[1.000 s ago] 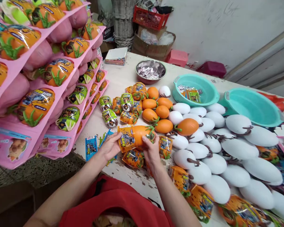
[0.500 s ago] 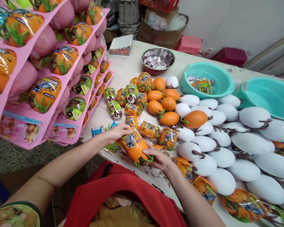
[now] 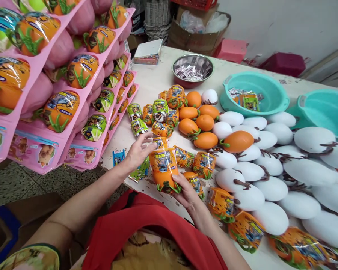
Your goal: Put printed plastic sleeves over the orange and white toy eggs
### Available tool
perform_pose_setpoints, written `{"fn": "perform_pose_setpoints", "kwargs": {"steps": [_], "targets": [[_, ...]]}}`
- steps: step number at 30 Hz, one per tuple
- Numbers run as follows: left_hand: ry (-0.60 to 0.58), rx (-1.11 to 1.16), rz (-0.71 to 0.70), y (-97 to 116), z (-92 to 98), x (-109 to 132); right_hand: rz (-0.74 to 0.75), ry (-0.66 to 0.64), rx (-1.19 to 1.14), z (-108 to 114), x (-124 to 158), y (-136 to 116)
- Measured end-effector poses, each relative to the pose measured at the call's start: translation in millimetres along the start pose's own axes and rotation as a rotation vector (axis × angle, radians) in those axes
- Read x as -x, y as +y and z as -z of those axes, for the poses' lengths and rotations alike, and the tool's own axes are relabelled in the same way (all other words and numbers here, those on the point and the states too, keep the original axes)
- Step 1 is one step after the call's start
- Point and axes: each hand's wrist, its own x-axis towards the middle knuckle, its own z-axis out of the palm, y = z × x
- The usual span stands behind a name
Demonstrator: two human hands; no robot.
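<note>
An orange egg-shaped toy (image 3: 163, 170) with green limbs stands nearly upright in front of me, a printed plastic sleeve around its upper part. My right hand (image 3: 184, 191) grips its lower right side. Just left of the sleeve's top is my left hand (image 3: 139, 152), fingers apart, with nothing visible in it. Beyond the toy lie sleeved orange toys (image 3: 204, 165) and a smaller group of green-sleeved toys (image 3: 160, 110). Flat green printed sleeves (image 3: 139, 172) are partly hidden below my left hand, beside a blue packet (image 3: 118, 157).
Pink trays (image 3: 33, 146) full of toys are stacked at the left. Bare orange eggs (image 3: 205, 140) and many white eggs (image 3: 270, 187) cover the table's right side. A metal bowl (image 3: 193, 80) of small sachets and two turquoise basins (image 3: 250, 108) stand behind.
My left hand has let go of the sleeve's top and moved up and left, its fingers spreading. The orange toy has turned more upright in my right hand. The view has shifted slightly.
</note>
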Motion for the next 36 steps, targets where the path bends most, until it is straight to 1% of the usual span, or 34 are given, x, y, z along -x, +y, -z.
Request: {"fn": "perform_pose_setpoints", "kwargs": {"steps": [1,2,3,4,5,6,8,9,12,13,17,20,22,25,28,29,30,31,32,33,34,35,36], "targets": [[-0.040,0.077,0.087,-4,2.8,5,0.005,-0.005,-0.019,-1,3,3],[-0.147,0.143,0.203,-9,5.0,11,0.009,-0.007,-0.030,-2,6,6],[-0.283,0.191,0.317,-15,6.3,17,0.013,-0.003,-0.035,-3,8,10],[-0.402,0.218,0.405,-20,6.8,23,0.018,0.006,-0.032,-5,11,14],[-0.476,0.226,0.453,-24,6.6,29,0.029,0.018,-0.020,-6,13,18],[-0.498,0.225,0.466,-26,6.0,33,0.045,0.025,-0.002,-8,15,21],[-0.499,0.221,0.451,-27,4.6,39,0.081,0.018,0.033,-10,18,24],[-0.519,0.224,0.442,-26,4.2,41,0.089,0.006,0.050,-10,19,25],[-0.607,0.247,0.419,-25,4.2,45,0.066,-0.011,0.100,-8,21,24],[-0.619,0.246,0.419,-26,4.7,47,0.058,-0.008,0.116,-6,22,25],[-0.604,0.173,0.454,-37,8.7,61,0.040,0.010,0.187,1,26,35],[-0.633,0.157,0.468,-41,11.4,70,0.009,0.047,0.282,3,30,39],[-0.640,0.167,0.458,-39,11.0,74,0.016,0.053,0.349,1,32,39],[-0.615,0.141,0.449,-39,8.4,76,0.007,0.035,0.399,-4,34,35],[-0.627,0.118,0.448,-51,12.9,70,-0.044,0.015,0.336,-3,33,27],[-0.567,0.068,0.437,-59,17.9,64,-0.037,0.041,0.309,0,31,21],[-0.443,-0.021,0.417,-69,24.9,54,-0.013,0.094,0.295,5,27,12],[-0.275,-0.137,0.391,-79,33.6,42,0.026,0.168,0.291,11,22,0],[-0.074,-0.273,0.363,-90,43.3,28,0.079,0.253,0.295,18,15,-13],[0.091,-0.382,0.343,-101,53.2,13,0.134,0.338,0.304,27,6,-29],[0.202,-0.460,0.338,-112,62.5,-3,0.178,0.409,0.318,35,-4,-46],[0.271,-0.517,0.346,-121,70.3,-18,0.213,0.466,0.335,43,-16,-64],[0.297,-0.551,0.369,-129,76.2,-31,0.229,0.511,0.366,50,-28,-80]]}}
